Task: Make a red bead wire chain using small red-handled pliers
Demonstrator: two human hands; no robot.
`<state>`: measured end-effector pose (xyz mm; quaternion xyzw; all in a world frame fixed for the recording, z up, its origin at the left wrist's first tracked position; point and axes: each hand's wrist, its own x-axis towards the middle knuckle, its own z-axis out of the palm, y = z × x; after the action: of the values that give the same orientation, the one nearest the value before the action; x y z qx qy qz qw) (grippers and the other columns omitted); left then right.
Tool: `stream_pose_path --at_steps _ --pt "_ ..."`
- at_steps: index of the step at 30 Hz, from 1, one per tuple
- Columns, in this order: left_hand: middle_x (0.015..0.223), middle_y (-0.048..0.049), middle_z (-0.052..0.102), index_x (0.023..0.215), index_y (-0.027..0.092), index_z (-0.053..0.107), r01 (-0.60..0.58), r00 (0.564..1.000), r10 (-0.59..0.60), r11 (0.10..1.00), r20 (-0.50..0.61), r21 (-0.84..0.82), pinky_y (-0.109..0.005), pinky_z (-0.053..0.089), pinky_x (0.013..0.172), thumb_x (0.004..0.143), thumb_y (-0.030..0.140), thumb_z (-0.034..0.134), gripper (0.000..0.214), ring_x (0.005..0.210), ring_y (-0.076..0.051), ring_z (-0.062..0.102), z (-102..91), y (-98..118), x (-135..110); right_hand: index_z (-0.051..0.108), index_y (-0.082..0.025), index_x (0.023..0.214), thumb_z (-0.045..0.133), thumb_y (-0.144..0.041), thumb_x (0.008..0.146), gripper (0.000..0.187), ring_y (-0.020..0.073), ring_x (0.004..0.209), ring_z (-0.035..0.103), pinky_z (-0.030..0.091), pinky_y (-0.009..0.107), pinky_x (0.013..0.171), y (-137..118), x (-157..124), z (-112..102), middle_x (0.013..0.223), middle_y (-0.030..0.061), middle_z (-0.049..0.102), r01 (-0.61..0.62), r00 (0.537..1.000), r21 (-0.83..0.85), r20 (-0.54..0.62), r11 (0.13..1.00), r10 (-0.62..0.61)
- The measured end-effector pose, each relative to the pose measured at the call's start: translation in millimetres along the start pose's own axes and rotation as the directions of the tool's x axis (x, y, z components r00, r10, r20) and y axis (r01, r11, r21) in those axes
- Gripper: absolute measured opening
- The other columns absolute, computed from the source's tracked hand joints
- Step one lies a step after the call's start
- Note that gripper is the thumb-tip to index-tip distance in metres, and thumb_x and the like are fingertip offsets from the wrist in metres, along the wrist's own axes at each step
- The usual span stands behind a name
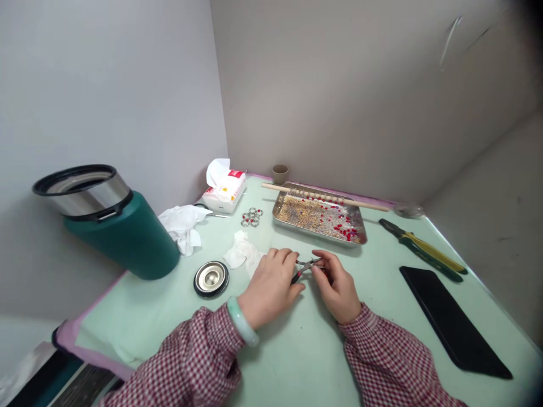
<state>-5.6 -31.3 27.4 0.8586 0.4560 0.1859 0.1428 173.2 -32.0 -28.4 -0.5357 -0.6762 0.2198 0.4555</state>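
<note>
2 hands, 1 tool between them. Left hand (274,280): grip wrapped around 1 small metal pliers with black-and-red handles (306,266), jaws toward the other hand. Right hand (338,289): thumb and fingers bent at the jaw end; can't tell if that grip pinches anything. Pliers are over the pale green table (305,350), on the near side of 1 shallow rectangular metal tray (314,233) of gold, clear and red beads (305,212), too many to count. 1 long pale wooden stick (355,202) lies across the tray.

Left side: 1 teal bottle with steel neck (136,240), 1 round black-rimmed metal lid (211,278), 2 crumpled white tissues (182,224), 1 white-and-red tissue pack (225,191), 1 cluster of silver-and-red beaded rings (251,217), ring count unclear. Right side: 1 green-and-yellow-handled cutter (426,250), 1 flat black slab (453,319).
</note>
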Motion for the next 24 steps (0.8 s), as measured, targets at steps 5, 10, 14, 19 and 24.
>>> stream_pose_path --at_steps 5,10,14,19,24 --pt "0.109 -0.0103 0.056 0.115 0.016 0.05 0.035 0.999 -0.029 0.987 -0.038 0.156 -0.044 0.041 0.088 0.079 0.03 0.065 0.042 0.104 -0.029 0.046 15.4 -3 7 0.05 -0.018 0.119 0.048 -0.025 0.09 0.029 0.0139 0.066 0.055 0.047 0.028 0.064 -1 -3 1 0.083 0.0029 0.058 0.034 0.999 0.1 -0.009 0.994 -0.033" --pt "0.102 -0.0101 0.057 0.109 0.015 0.054 0.038 0.996 -0.02 0.974 -0.084 0.225 -0.043 0.038 0.088 0.088 0.03 0.054 0.026 0.1 -0.027 0.047 22.0 -9 8 0.049 -0.02 0.12 0.048 -0.025 0.091 0.029 0.0148 0.072 0.056 0.047 0.028 0.064 -2 -4 5 0.086 0.0039 0.056 0.012 1.0 0.277 0.007 0.961 -0.015" --pt "0.096 -0.0095 0.057 0.103 0.015 0.057 0.044 0.994 -0.019 0.972 -0.109 0.229 -0.04 0.04 0.082 0.092 0.03 0.048 0.021 0.093 -0.026 0.049 22.1 -9 7 0.046 -0.02 0.119 0.047 -0.028 0.092 0.028 0.0116 0.06 0.053 0.045 0.025 0.055 -4 -2 7 0.08 0.0022 0.06 -0.076 0.997 0.464 0.046 0.882 0.062" --pt "0.089 -0.0075 0.058 0.096 0.016 0.059 0.044 0.996 -0.031 0.986 -0.083 0.163 -0.034 0.041 0.072 0.093 0.031 0.046 0.02 0.083 -0.023 0.052 20.1 -9 7 0.049 -0.019 0.105 0.047 -0.032 0.092 0.018 0.0086 0.047 0.049 0.04 0.022 0.045 -6 -2 7 0.073 0.0005 0.064 -0.166 0.986 0.53 0.087 0.831 0.141" --pt "0.085 -0.0063 0.06 0.097 0.017 0.062 0.069 0.997 -0.067 0.995 -0.042 0.067 -0.031 0.041 0.068 0.093 0.03 0.048 0.02 0.079 -0.021 0.055 17.1 -10 8 0.056 -0.018 0.09 0.049 -0.033 0.092 0.017 0.0089 0.05 0.049 0.041 0.023 0.047 -5 0 6 0.074 0.0013 0.063 -0.153 0.988 0.382 0.026 0.911 0.155"
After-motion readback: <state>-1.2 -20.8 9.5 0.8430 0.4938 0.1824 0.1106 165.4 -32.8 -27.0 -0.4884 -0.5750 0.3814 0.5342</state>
